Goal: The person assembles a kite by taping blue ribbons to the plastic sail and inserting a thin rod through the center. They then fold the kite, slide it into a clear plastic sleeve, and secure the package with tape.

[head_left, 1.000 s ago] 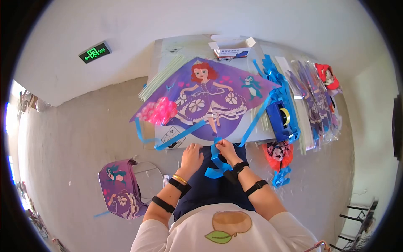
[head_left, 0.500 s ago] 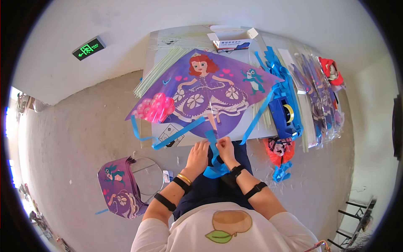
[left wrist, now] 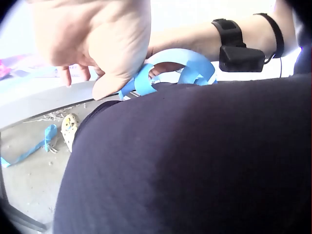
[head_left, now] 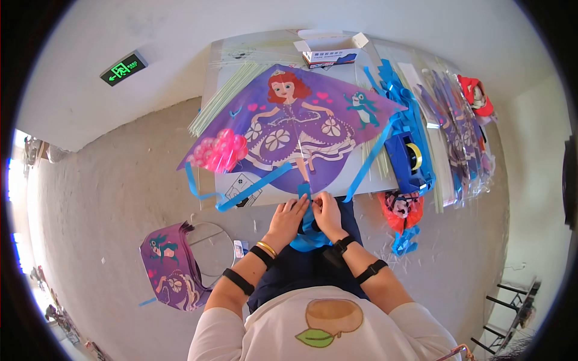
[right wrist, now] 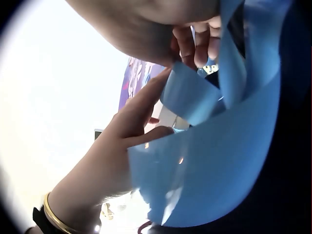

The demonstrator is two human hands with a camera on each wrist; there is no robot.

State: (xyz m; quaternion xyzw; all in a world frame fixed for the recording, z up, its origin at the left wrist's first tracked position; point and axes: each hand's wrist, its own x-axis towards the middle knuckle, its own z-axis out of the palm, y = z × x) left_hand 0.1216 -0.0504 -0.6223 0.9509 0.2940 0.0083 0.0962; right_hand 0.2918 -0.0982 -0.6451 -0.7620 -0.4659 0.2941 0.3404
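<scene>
A purple kite [head_left: 265, 120] printed with a red-haired princess lies on the table, its rounded lower edge toward the person. Over that edge runs a blue ribbon tail [head_left: 304, 191], its loose length looping down over the dark trousers. My left hand [head_left: 288, 219] rests on the ribbon at the table edge, fingers fairly straight. Close beside it, my right hand [head_left: 328, 216] pinches the ribbon with curled fingers. In the right wrist view, wide ribbon loops [right wrist: 209, 156] hang below both hands and partly hide the fingertips. The left thumb [left wrist: 109, 87] shows beside the ribbon in the left wrist view.
Thin pale sticks [head_left: 226, 99] lie left of the kite. A blue tape dispenser [head_left: 404, 162], blue ribbons [head_left: 391, 90] and plastic-wrapped kites [head_left: 454, 129] are at the right. An open box [head_left: 330, 51] stands behind. More kite sheets [head_left: 171, 265] hang over a round stool frame at lower left.
My left hand has moved right and forward onto the blue ribbon, beside the right hand. The ribbon's end now lies over the kite's lower edge. The head view has shifted slightly.
</scene>
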